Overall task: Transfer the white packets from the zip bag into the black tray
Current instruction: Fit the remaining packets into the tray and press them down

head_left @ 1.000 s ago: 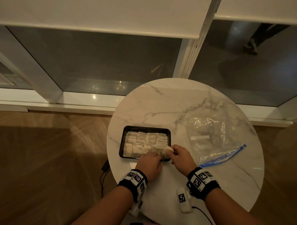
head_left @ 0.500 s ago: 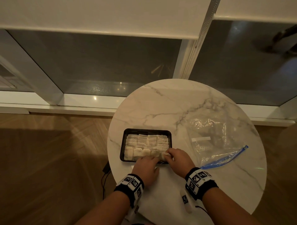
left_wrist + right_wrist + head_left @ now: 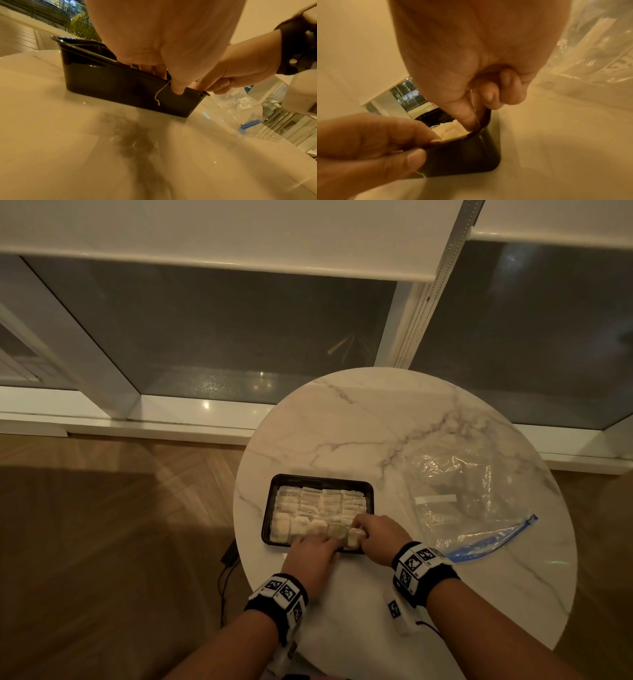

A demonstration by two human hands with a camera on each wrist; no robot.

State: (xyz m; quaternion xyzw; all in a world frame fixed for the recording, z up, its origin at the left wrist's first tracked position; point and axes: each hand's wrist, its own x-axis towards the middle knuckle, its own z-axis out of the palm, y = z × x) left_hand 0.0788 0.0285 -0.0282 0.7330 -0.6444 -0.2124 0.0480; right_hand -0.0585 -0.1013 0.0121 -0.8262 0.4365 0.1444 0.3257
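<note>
The black tray [image 3: 369, 487] sits on the round marble table, packed with rows of white packets [image 3: 318, 505]. My left hand [image 3: 322, 542] pinches the tray's near rim, thumb on the outer wall [image 3: 178, 92] and fingers inside. My right hand [image 3: 359, 534] pinches a white packet [image 3: 354, 537] down in the tray's near right corner, its last fingers curled [image 3: 489, 97]. A packet string [image 3: 159, 94] hangs over the tray's wall [image 3: 111, 83]. The clear zip bag [image 3: 469, 508] with a blue zip lies flat to the right, and no packets show in it.
The table's [image 3: 359, 422] near edge lies just behind my wrists, and its far half is bare marble. A window sill and glass stand beyond it. A black cable [image 3: 226, 570] trails on the wooden floor to the left.
My right hand has brought the white packet down into the tray's near right corner. My left hand has shifted a little along the near rim.
</note>
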